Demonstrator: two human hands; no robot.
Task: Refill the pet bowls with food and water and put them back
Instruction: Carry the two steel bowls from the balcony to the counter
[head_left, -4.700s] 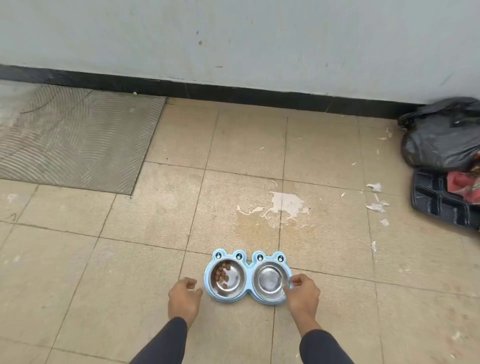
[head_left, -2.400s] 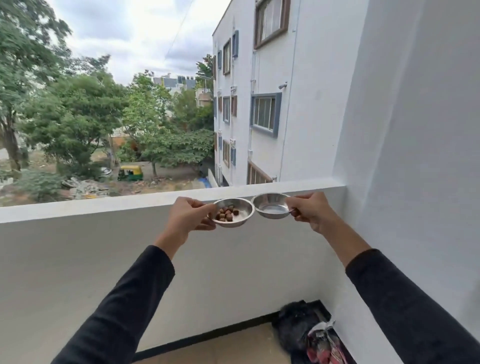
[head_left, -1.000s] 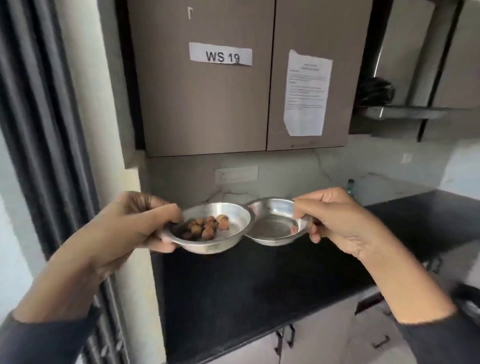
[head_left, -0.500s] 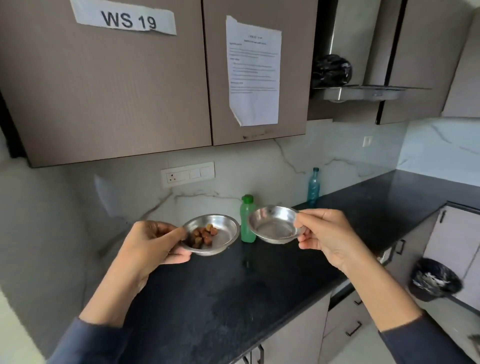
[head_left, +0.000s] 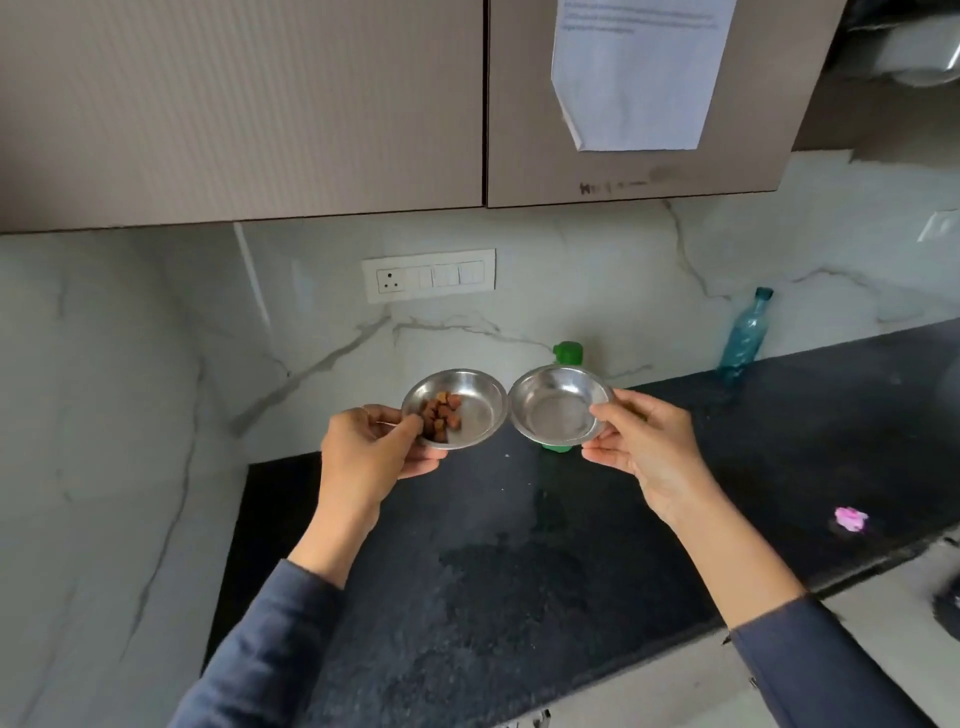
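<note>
Black counter below hands | left hand pinched kibble bowl | right hand pinched empty bowl | step: carrying bowls to refill | next: likely set both down

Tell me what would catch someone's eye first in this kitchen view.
Two small steel bowls held side by side above the black counter: the left hand holds the bowl with brown kibble, the right hand holds the empty bowl. Behind them a green bottle stands by the marble wall, with a blue bottle farther right.
</note>
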